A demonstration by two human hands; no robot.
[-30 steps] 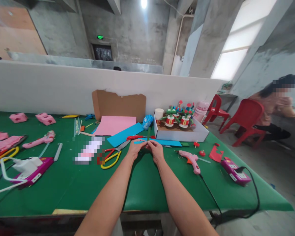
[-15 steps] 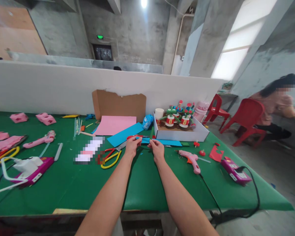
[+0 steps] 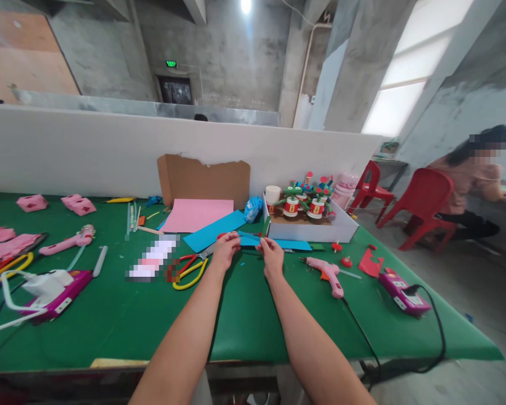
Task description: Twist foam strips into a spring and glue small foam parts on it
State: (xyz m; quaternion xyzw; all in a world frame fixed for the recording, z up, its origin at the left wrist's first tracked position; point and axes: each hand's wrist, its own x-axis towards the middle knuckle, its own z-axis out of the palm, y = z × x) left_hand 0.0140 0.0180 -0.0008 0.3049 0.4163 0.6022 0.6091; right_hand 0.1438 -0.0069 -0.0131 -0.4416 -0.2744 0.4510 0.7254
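1. Over the one green-covered table [image 3: 253, 320], both our hands are busy: the left hand [image 3: 226, 251] pinches an end of the blue paper strip [image 3: 248, 235], while the right hand [image 3: 273, 256] grips the green paper strip [image 3: 265, 226] in its fingertips.
2. And there are the strips, one of each colour! Blue spans the gap between our hands; green slants up from the right fingertips, near the box's left corner. Whether they're joined, we can't tell.
3. This looks to us like working the two strips together, so light tension, squared edges and a firm thumb at the meeting point should serve us well. Pull too hard and the paper may slip or crumple.
4. On to the count! Two red plastic chairs [image 3: 424, 197] to our right.
5. One white cardboard box [image 3: 312, 232], with at least two red-banded cup figures [image 3: 291, 207] inside.
6. One pink paper sheet [image 3: 202, 215].
7. Two pairs of yellow-and-red-handled scissors [image 3: 188, 276].
8. Two purple power strips [image 3: 398, 292].
9. Two pink glue guns [image 3: 330, 274].
10. Smallest, two little red knobbed pieces [image 3: 346, 262].
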